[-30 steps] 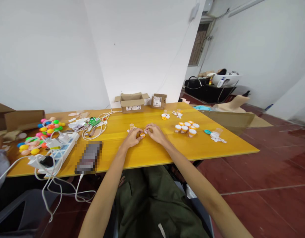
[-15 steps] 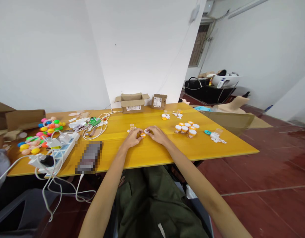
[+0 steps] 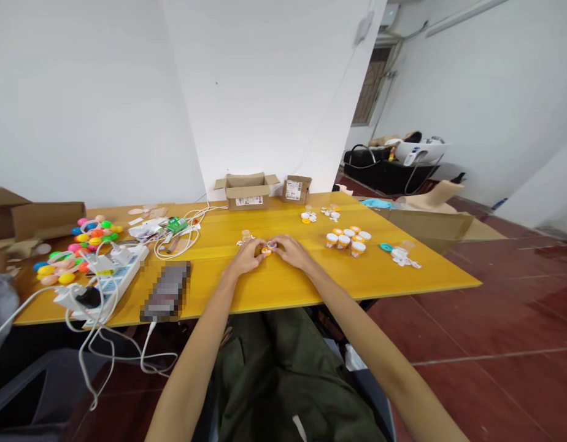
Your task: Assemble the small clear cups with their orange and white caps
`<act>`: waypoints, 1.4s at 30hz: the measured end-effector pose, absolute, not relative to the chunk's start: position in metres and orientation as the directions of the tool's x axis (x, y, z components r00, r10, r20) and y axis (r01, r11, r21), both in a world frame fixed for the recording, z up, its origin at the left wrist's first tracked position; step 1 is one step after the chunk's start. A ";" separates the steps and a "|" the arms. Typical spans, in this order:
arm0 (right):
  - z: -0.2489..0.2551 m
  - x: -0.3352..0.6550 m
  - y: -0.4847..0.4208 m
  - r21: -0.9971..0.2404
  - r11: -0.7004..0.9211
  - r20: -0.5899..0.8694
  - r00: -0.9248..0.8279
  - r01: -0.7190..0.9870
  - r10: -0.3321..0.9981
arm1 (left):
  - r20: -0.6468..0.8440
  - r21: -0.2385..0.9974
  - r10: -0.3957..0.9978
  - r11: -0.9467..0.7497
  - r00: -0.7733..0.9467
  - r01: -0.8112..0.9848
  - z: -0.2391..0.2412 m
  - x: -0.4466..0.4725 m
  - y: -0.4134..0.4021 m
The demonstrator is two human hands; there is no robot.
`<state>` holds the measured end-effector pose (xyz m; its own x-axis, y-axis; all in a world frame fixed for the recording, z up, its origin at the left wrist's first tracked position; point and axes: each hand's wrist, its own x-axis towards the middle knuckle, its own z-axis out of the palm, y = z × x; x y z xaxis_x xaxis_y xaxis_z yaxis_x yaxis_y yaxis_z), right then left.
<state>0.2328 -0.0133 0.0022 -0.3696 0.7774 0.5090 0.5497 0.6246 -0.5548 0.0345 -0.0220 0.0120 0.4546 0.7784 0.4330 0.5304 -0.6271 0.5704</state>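
Over the table, my left hand [image 3: 245, 258] is closed with its fingertips on a small orange and white round lid [image 3: 266, 252]. Opposite it, my right hand [image 3: 293, 252] pinches a small white round piece [image 3: 272, 244], held close against the lid. Whether the two pieces touch is too small to tell. Just beyond my left hand stands a clear small cup [image 3: 245, 234] with little white parts around it. To the right of my hands, several clear jars with white and orange lids [image 3: 343, 239] are grouped together.
Loose white parts [image 3: 404, 256] and a teal ring [image 3: 385, 247] lie at the right. More small parts [image 3: 307, 217] sit farther back, near two cardboard boxes [image 3: 246, 191]. A phone [image 3: 167, 291], power strip [image 3: 122, 279], cables and colourful balls [image 3: 97, 233] occupy the left.
The white piece in my right hand has tilted and sits slightly nearer the orange and white lid. My left hand has barely moved.
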 end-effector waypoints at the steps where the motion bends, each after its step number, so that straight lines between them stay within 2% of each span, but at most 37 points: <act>1: 0.002 0.233 -0.013 -0.572 0.616 0.499 -0.366 0.542 0.785 | 0.431 0.572 0.780 -0.625 0.454 0.530 0.012 0.034 -0.022; 4: 0.003 0.235 -0.009 -0.667 0.561 0.466 -0.312 0.491 0.828 | 0.432 0.576 0.779 -0.625 0.454 0.526 0.012 0.034 -0.022; 8: 0.003 0.237 -0.002 -0.831 0.460 0.412 -0.210 0.313 0.887 | 0.434 0.588 0.783 -0.621 0.446 0.518 0.010 0.033 -0.020; 13: 0.001 0.236 -0.001 -0.940 0.323 0.294 -0.218 0.114 0.931 | 0.432 0.611 0.780 -0.622 0.452 0.490 0.008 0.033 -0.019; 18: 0.002 0.232 -0.004 -0.952 0.300 0.277 -0.245 0.061 0.929 | 0.435 0.643 0.781 -0.618 0.449 0.452 0.009 0.034 -0.019; 27: 0.004 0.234 -0.005 -0.947 0.312 0.279 -0.275 0.081 0.920 | 0.433 0.718 0.781 -0.601 0.450 0.353 0.002 0.034 -0.012; 35: 0.008 0.232 -0.010 -0.936 0.329 0.279 -0.306 0.127 0.910 | 0.414 0.747 0.803 -0.569 0.428 0.345 -0.003 0.033 -0.008; 42: 0.006 0.232 -0.008 -0.937 0.338 0.296 -0.307 0.091 0.904 | 0.378 0.773 0.821 -0.535 0.428 0.342 -0.005 0.032 -0.007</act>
<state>0.2321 -0.0081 0.0060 -0.3071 0.9045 0.2960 0.0910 0.3375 -0.9369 0.0322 -0.0068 -0.0047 0.4284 0.8207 0.3780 0.3422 -0.5345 0.7728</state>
